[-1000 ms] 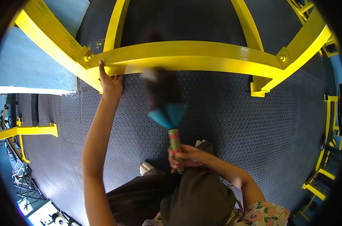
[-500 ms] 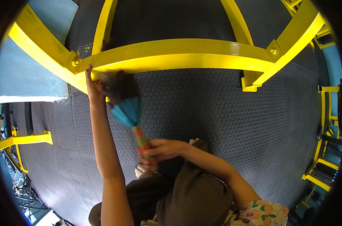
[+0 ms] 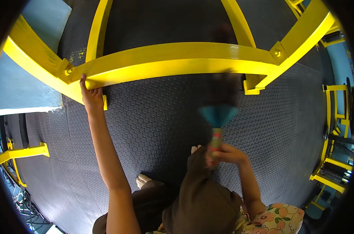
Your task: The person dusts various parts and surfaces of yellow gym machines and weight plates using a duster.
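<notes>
My right hand (image 3: pixel 228 154) is closed round the striped handle of a feather duster (image 3: pixel 218 116). Its dark head is smeared by motion and overlaps the right part of a yellow metal beam (image 3: pixel 173 62); below the head sits a teal collar. At the beam's left end, my left hand (image 3: pixel 92 98) grips the underside, with the thumb up along the front face and the fingers curled beneath, partly hidden.
Black rubber flooring (image 3: pixel 153 105) with a raised round pattern spreads under the frame. A pale blue block (image 3: pixel 24 82) stands at the left. More yellow gym equipment (image 3: pixel 331 128) lines the right edge, and a yellow foot bar (image 3: pixel 28 151) sticks out at left. My bare foot (image 3: pixel 143 180) rests below.
The duster in my right hand has swept from the beam's left end to its right part. My left hand keeps its place on the beam, while the view has shifted slightly.
</notes>
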The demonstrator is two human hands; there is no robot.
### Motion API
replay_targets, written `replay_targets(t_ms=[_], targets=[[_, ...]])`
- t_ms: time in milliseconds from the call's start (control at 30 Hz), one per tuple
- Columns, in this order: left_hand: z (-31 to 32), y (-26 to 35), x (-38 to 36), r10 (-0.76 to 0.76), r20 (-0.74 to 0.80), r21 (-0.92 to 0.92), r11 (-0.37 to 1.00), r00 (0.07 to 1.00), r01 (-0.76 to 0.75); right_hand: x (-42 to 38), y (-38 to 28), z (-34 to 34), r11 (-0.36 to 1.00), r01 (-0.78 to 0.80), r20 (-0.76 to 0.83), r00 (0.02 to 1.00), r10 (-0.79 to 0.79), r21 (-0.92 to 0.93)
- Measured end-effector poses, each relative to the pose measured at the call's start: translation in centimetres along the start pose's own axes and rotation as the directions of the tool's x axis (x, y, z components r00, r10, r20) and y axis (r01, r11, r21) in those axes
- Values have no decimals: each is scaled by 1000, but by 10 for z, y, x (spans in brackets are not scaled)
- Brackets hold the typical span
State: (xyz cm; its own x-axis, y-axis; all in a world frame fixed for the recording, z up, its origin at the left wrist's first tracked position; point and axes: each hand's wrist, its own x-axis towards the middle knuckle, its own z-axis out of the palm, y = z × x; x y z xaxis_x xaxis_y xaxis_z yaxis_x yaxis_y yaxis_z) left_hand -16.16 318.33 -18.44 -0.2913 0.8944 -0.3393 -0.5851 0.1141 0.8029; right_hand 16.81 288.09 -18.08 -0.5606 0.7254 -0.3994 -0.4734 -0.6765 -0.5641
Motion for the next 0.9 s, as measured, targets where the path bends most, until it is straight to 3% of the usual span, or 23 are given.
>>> replay_targets(t_ms=[33, 67, 167, 200, 233, 300, 367, 467, 567, 700, 800, 900], targets=[[1, 1, -1, -1, -16, 4, 1000, 1000, 1, 27, 4, 7, 999, 16, 134, 991, -10, -38], [2, 1, -1, -1, -32, 9, 1000, 999, 2, 51, 5, 25, 999, -28, 147, 989, 26, 17], [3, 2, -3, 12, -4, 2, 1000, 1000, -12, 125, 19, 44, 958, -51, 446, 877, 178, -284], [3, 2, -5, 29, 19, -4, 1000, 999, -29, 134, 17, 53, 957, -50, 440, 880, 178, -287], [3, 6, -3, 54, -7, 111, 992, 998, -53, 139, 14, 63, 974, -44, 470, 871, 147, -223], [1, 4, -2, 22, 13, 62, 998, 1000, -22, 130, 11, 65, 987, -42, 494, 862, 116, -158], [1, 5, -6, -7, 38, 32, 999, 999, 6, 91, 4, 45, 972, -134, 329, 942, 64, 193], [-1, 2, -2, 5, 31, 35, 999, 1000, -7, 2, -12, 4, 981, 13, -49, 999, -4, 192], [-6, 2, 2, -10, 23, 35, 999, 1000, 9, -87, -23, -22, 972, 232, -415, 889, -193, 45], [-1, -1, 1, 9, 13, 32, 999, 1000, -10, -91, -29, -9, 987, 157, -440, 888, -132, 19], [-3, -1, 1, -25, -39, 34, 999, 999, 26, -27, -16, 1, 986, 44, -103, 994, -28, 161], [-7, 9, -7, -108, -72, 283, 951, 992, 124, 56, -11, 39, 949, -152, 248, 965, 83, 276]])
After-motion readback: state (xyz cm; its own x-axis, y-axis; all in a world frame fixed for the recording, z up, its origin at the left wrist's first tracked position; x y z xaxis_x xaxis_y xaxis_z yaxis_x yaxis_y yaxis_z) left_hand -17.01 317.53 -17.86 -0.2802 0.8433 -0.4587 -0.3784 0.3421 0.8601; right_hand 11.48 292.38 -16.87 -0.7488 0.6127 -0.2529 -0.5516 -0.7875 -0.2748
